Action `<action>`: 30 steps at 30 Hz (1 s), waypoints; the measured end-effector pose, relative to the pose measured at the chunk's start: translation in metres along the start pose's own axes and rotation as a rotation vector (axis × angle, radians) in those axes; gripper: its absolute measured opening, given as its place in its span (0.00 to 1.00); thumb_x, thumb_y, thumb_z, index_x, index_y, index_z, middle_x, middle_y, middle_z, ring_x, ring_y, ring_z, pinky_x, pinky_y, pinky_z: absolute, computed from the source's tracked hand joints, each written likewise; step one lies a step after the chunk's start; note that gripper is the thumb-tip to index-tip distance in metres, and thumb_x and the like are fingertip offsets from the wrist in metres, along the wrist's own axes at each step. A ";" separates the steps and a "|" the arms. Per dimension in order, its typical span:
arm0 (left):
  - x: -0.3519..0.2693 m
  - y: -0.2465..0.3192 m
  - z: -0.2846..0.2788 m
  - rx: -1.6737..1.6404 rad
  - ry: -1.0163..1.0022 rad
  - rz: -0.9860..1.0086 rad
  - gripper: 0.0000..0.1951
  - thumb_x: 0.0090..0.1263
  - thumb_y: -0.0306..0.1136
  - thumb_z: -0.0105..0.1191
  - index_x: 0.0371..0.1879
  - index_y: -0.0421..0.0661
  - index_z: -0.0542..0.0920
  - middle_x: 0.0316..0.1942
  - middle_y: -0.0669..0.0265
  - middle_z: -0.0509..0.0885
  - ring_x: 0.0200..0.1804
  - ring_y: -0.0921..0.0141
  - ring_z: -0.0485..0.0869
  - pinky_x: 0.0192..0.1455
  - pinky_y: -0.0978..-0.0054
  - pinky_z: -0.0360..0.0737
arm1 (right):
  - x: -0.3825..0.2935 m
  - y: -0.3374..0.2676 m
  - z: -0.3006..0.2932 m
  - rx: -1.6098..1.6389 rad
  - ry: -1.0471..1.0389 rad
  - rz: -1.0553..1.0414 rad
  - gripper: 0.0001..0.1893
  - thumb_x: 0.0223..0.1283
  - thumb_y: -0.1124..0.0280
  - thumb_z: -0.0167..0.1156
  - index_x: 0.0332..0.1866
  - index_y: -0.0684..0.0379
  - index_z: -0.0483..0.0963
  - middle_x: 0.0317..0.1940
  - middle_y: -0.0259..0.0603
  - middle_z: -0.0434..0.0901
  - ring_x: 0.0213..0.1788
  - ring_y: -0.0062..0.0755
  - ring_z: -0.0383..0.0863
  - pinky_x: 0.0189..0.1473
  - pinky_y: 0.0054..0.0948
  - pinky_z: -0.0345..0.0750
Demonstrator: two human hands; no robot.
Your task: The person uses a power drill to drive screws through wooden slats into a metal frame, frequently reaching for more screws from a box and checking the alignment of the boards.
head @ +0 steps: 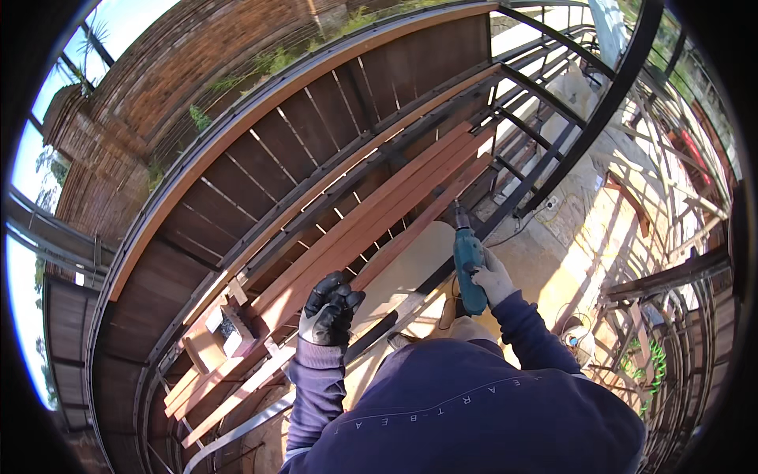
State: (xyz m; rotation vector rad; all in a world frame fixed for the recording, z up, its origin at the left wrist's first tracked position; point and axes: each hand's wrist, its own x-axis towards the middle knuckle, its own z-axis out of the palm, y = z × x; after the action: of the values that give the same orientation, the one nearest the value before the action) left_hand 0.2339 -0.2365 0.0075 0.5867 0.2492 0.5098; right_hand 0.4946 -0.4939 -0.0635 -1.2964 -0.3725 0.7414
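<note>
My right hand (pixel 494 278), in a light work glove, grips a teal corded power drill (pixel 468 255). The drill's chuck points away from me, its bit end close to a narrow reddish timber board (pixel 426 216). My left hand (pixel 331 308), in a black-coated glove, is raised beside the boards with its fingers curled. Whether something small sits between those fingers is hidden. Beyond it, wider reddish-brown planks (pixel 361 222) lie side by side on a dark metal frame. An open cardboard box (pixel 237 340) holding small dark pieces, perhaps screws, rests on the planks to the left.
A slatted dark panel fence (pixel 278 160) with a timber top rail (pixel 195 189) curves along the far side. Black metal bars (pixel 598 130) cross at the upper right. A power cord (pixel 512 234) runs near the drill. Wooden poles and a green coiled hose (pixel 657 370) lie right.
</note>
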 end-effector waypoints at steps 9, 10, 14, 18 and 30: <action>0.059 -0.147 0.131 0.836 -0.784 -0.835 0.24 0.73 0.28 0.62 0.66 0.36 0.74 0.48 0.54 0.89 0.49 0.70 0.87 0.56 0.73 0.83 | -0.125 0.007 -0.085 0.194 0.285 0.048 0.37 0.54 0.74 0.60 0.74 0.65 0.63 0.52 0.40 0.79 0.53 0.27 0.77 0.59 0.30 0.77; 0.066 -0.163 0.148 0.902 -0.848 -0.878 0.26 0.72 0.29 0.63 0.66 0.36 0.73 0.49 0.54 0.88 0.50 0.69 0.87 0.58 0.72 0.83 | -0.136 0.003 -0.099 0.240 0.325 0.038 0.37 0.55 0.74 0.60 0.74 0.64 0.63 0.52 0.40 0.79 0.53 0.27 0.77 0.59 0.30 0.77; 0.082 -0.235 0.200 0.880 -0.922 -1.118 0.33 0.67 0.33 0.69 0.68 0.33 0.72 0.51 0.52 0.87 0.54 0.64 0.87 0.62 0.68 0.81 | -0.187 0.002 -0.161 0.317 0.521 -0.032 0.36 0.57 0.71 0.62 0.74 0.64 0.64 0.54 0.42 0.79 0.55 0.29 0.78 0.61 0.32 0.77; 0.090 -0.309 0.258 0.917 -1.026 -1.305 0.36 0.64 0.34 0.71 0.68 0.31 0.72 0.54 0.48 0.86 0.58 0.60 0.86 0.66 0.65 0.80 | -0.251 -0.001 -0.210 0.336 0.730 -0.095 0.36 0.57 0.70 0.62 0.73 0.64 0.65 0.53 0.43 0.80 0.53 0.29 0.78 0.59 0.32 0.78; 0.052 -0.479 0.404 1.361 -2.063 -1.187 0.14 0.66 0.18 0.61 0.51 0.36 0.85 0.50 0.59 0.88 0.46 0.72 0.86 0.49 0.78 0.81 | -0.360 0.020 -0.220 0.551 1.469 -0.485 0.34 0.56 0.71 0.62 0.72 0.65 0.66 0.50 0.41 0.81 0.49 0.27 0.79 0.53 0.29 0.79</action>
State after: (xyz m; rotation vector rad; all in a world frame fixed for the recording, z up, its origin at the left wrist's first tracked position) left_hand 0.6098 -0.7384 0.0504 1.7383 -1.1271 -1.6698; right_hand 0.3695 -0.8969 -0.0850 -0.8659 0.6638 -0.5740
